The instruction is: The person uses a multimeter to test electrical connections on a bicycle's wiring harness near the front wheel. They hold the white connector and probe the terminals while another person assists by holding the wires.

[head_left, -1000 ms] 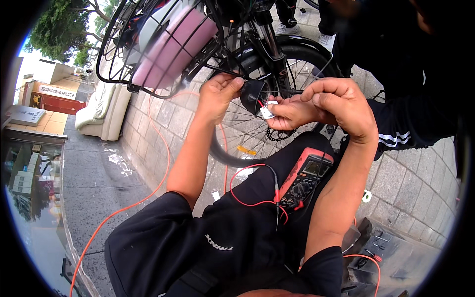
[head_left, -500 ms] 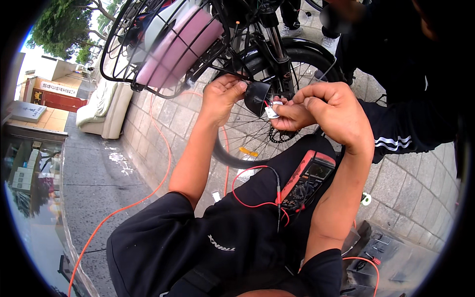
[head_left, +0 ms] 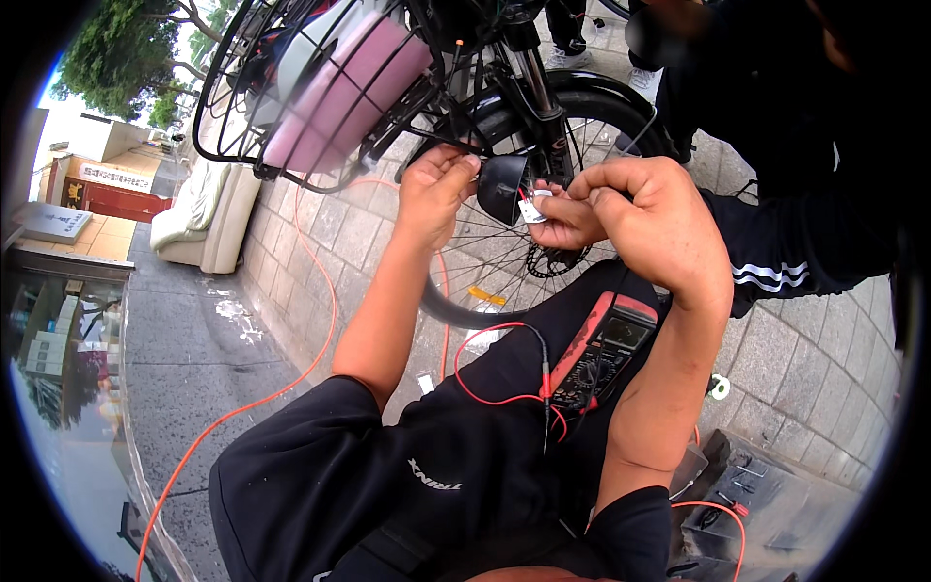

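Note:
A black cup-shaped housing (head_left: 501, 190) hangs by the bicycle's front fork, its hollow side turned right, with a red wire at the opening. My left hand (head_left: 438, 189) is closed in a pinch just left of it; what its fingertips grip is too small to tell. My right hand (head_left: 664, 218) is also pinched, at the right of the housing, its fingertips' contents hidden. Between them another hand (head_left: 572, 221), seemingly a co-worker's, holds a small white piece (head_left: 532, 208) at the wires. A red-and-black multimeter (head_left: 601, 354) rests on my thigh with red and black leads.
A wire basket (head_left: 233, 136) with a pink item (head_left: 349, 92) overhangs at upper left. The spoked front wheel (head_left: 465, 310) stands beyond my hands. A person's striped dark sleeve or trouser leg (head_left: 771, 276) is at right. An orange cord (head_left: 262, 403) crosses the pavement; tools lie in a tray (head_left: 776, 509).
The white piece and the fingers holding it have tilted slightly. My hands keep nearly the same places and stay pinched. The view has shifted a little.

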### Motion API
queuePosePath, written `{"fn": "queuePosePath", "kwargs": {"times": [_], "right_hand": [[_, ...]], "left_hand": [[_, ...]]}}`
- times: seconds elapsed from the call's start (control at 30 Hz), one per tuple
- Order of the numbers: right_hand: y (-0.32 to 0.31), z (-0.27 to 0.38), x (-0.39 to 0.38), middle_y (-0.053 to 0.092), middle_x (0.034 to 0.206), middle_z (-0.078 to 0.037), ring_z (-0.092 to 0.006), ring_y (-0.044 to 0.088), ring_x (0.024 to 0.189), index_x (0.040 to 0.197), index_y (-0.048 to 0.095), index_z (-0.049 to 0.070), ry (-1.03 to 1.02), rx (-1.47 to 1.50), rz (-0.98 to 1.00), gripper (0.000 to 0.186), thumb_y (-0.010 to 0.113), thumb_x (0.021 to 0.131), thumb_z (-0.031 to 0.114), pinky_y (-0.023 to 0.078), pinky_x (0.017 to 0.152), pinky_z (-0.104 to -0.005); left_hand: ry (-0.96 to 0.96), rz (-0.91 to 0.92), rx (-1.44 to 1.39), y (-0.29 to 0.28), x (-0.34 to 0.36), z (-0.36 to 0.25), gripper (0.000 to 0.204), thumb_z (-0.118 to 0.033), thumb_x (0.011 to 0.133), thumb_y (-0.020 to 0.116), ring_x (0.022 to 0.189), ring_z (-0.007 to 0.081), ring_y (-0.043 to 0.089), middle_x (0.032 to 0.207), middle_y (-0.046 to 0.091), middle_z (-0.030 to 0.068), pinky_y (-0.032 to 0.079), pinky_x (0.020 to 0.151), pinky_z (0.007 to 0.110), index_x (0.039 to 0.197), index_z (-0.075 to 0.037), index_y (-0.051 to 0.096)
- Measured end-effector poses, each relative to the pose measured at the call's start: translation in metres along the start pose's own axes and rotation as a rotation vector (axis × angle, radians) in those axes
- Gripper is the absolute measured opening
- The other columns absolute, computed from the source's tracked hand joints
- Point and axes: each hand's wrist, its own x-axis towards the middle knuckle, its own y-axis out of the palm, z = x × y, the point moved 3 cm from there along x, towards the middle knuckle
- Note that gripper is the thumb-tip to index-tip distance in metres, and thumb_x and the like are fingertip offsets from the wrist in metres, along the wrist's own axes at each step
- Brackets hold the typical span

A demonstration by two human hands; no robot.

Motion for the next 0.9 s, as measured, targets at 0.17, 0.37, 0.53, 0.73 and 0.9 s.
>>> {"fn": "queuePosePath", "kwargs": {"times": [0.17,0.37,0.53,0.73,0.9], "right_hand": [[-0.001,0.002,-0.003,0.076,0.097,-0.023,-0.0278,0.078,0.09,0.097,0.068,-0.015,0.001,0.111,0.013,0.03,0.04,0.091,-0.006,0.063,0.076,-0.0306],[-0.013,0.004,-0.007,0.073,0.086,-0.013,-0.0169,0.069,0.083,0.093,0.071,-0.009,-0.037,-0.036,-0.044,0.023,0.051,0.087,0.002,0.056,0.075,-0.0288],[-0.031,-0.005,-0.006,0.073,0.087,-0.006,-0.0113,0.066,0.083,0.095,0.073,-0.006,-0.137,-0.252,-0.098,0.021,0.057,0.088,0.006,0.053,0.077,-0.0272],[-0.039,-0.013,-0.007,0.07,0.087,-0.002,-0.01,0.062,0.077,0.119,0.068,-0.006,-0.193,0.0,-0.088,0.031,0.058,0.093,0.008,0.05,0.073,-0.0247],[-0.043,-0.011,-0.004,0.066,0.083,-0.005,-0.0103,0.058,0.068,0.132,0.06,-0.007,-0.234,0.174,-0.125,0.041,0.06,0.095,0.01,0.047,0.067,-0.022]], "left_hand": [[0.03,-0.028,-0.045,0.008,-0.002,0.002,0.021,-0.006,0.096,0.067,0.083,0.0077,0.062,0.1,0.067,0.0026,0.049,0.07,0.022,0.116,-0.001,0.063],[0.079,-0.031,-0.061,0.012,0.0,0.005,0.019,-0.004,0.097,0.065,0.084,0.0074,0.061,0.101,0.067,0.0038,0.048,0.072,0.021,0.115,-0.001,0.063],[0.077,-0.049,-0.081,0.015,-0.003,0.004,0.019,-0.003,0.097,0.064,0.087,0.0083,0.062,0.103,0.067,0.0045,0.049,0.075,0.022,0.116,0.0,0.063],[0.041,-0.052,-0.077,0.014,-0.005,0.007,0.019,-0.004,0.097,0.064,0.087,0.0076,0.062,0.102,0.068,0.003,0.048,0.074,0.022,0.116,-0.001,0.063],[0.021,-0.057,-0.059,0.007,0.0,0.008,0.019,-0.004,0.097,0.065,0.083,0.0062,0.061,0.099,0.068,0.0013,0.047,0.071,0.021,0.116,-0.001,0.064]]}}
